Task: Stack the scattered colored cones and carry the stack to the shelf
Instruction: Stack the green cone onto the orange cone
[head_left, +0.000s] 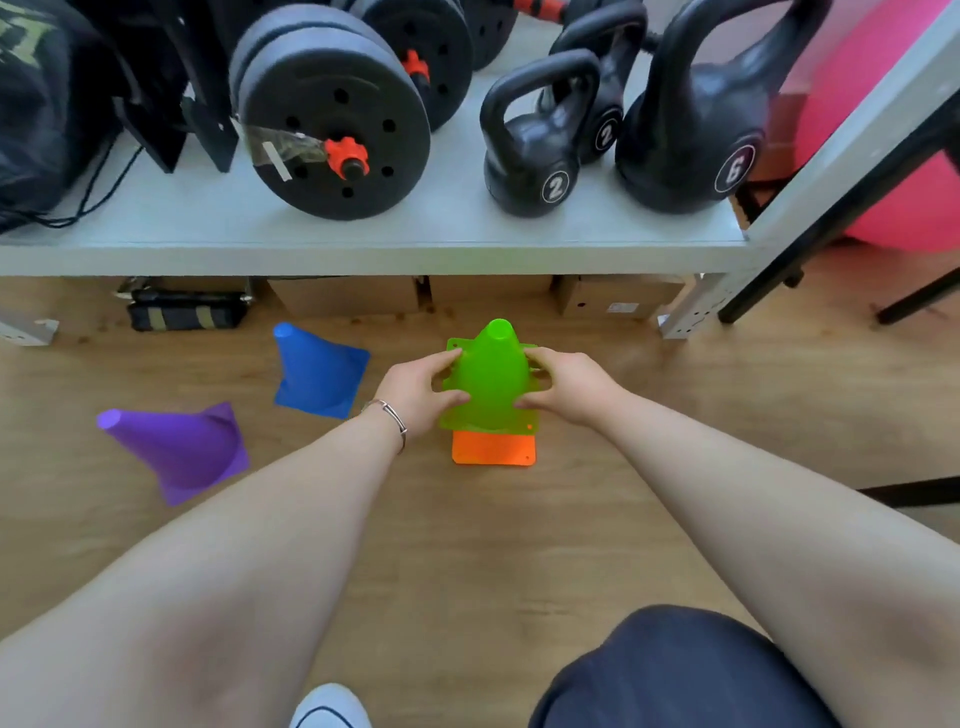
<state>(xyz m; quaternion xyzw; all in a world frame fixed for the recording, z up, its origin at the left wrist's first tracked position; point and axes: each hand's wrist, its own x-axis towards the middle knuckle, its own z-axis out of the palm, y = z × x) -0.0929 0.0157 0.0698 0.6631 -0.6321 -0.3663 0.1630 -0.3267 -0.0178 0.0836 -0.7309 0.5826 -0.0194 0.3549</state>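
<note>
head view, looking down at a wooden floor (649, 415) in front of a low grey shelf (363, 244). both arms stretched forward. left hand (415, 387) curled round the left side of a green cone (491, 379), thumb low near the base, fingers on the upper flank. right hand (566, 384) clasped on the opposite side in the same way. green cone upright, seated over an orange cone (493, 449), only the orange base showing beneath and toward the viewer. thin bracelet (392, 415) on the left wrist. blue cone (319, 371) just left of the left hand, tipped over, point toward the shelf. purple cone (176, 449) further left and nearer, lying on its side, tip pointing left. on the shelf: black weight plates (332, 119) with red collars, three black kettlebells (530, 150), a dark bag (41, 104) at far left. cardboard boxes (353, 296) under the shelf. pink ball (883, 156) at far right behind the shelf post. dark-clad knee (675, 670) and a white shoe (330, 709) at the bottom edge.
</note>
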